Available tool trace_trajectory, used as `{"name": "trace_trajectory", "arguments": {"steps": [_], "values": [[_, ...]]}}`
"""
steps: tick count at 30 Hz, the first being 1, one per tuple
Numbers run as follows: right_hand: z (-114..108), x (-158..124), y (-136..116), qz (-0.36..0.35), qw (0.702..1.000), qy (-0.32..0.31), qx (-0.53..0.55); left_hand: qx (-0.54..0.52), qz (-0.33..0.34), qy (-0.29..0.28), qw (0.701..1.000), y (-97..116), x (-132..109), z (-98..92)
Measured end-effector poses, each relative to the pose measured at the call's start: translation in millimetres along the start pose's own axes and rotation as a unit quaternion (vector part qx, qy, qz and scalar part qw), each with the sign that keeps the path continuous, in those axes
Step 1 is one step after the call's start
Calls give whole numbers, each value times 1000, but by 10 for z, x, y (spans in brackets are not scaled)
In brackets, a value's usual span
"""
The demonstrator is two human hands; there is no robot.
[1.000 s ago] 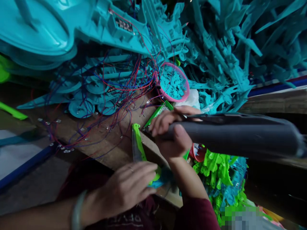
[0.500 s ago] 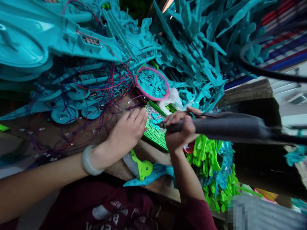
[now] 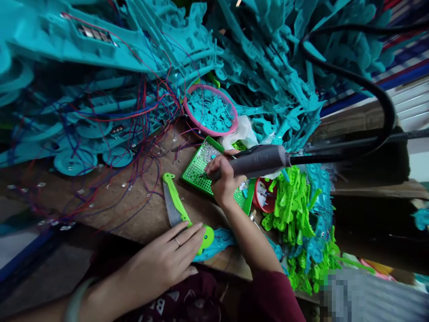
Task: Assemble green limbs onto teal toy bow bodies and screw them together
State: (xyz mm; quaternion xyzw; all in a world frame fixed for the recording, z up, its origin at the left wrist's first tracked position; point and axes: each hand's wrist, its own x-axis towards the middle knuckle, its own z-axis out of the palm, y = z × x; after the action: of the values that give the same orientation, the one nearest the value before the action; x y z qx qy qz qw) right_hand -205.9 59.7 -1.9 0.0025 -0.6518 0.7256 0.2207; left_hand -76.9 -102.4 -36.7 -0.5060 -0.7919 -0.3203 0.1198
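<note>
My right hand [image 3: 224,178] is wrapped round a grey electric screwdriver [image 3: 259,160], its tip down over a green perforated tray [image 3: 196,172] that holds small screws. My left hand [image 3: 164,260] lies near the table's front edge, fingers stretched and resting on a green and teal plastic toy piece [image 3: 177,205] with a clear blade-like part. A thick black cable [image 3: 348,78] loops up from the back of the tool.
A pink-rimmed bowl [image 3: 210,111] of small teal bits sits behind the tray. Large piles of teal plastic parts [image 3: 268,53] with red and blue wires [image 3: 134,120] fill the back. Green and teal parts [image 3: 298,223] and a red cup [image 3: 264,197] lie at right on the wooden table [image 3: 134,210].
My left hand has come back from the green tray to the toy piece at the table's front. The right hand with the screwdriver has shifted left over the tray.
</note>
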Motion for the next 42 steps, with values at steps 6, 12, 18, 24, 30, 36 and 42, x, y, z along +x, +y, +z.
{"name": "trace_trajectory", "arguments": {"steps": [6, 12, 18, 24, 30, 36, 42], "values": [[45, 20, -169, -2, 999, 29, -46, -40, -73, 120, 989, -220, 268, -254], [143, 64, -578, -57, 997, -8, -49, -34, -144, 71, 986, -837, 916, -353], [103, 80, -681, -91, 992, 48, -72, 16, -148, 52, 988, -818, 1020, -152], [124, 47, -614, -75, 996, 32, -46, 22, -180, 17, 983, -713, 1019, -211], [61, 106, -310, -31, 996, 53, -59, 53, -71, 51, 995, -152, 602, -191], [-3, 26, -44, -23, 999, 13, -30, -8, 10, -1, 1000, 90, 101, -41], [-3, 28, -8, -9, 999, 15, -36, -28, 64, -78, 994, -198, -40, -66]]}}
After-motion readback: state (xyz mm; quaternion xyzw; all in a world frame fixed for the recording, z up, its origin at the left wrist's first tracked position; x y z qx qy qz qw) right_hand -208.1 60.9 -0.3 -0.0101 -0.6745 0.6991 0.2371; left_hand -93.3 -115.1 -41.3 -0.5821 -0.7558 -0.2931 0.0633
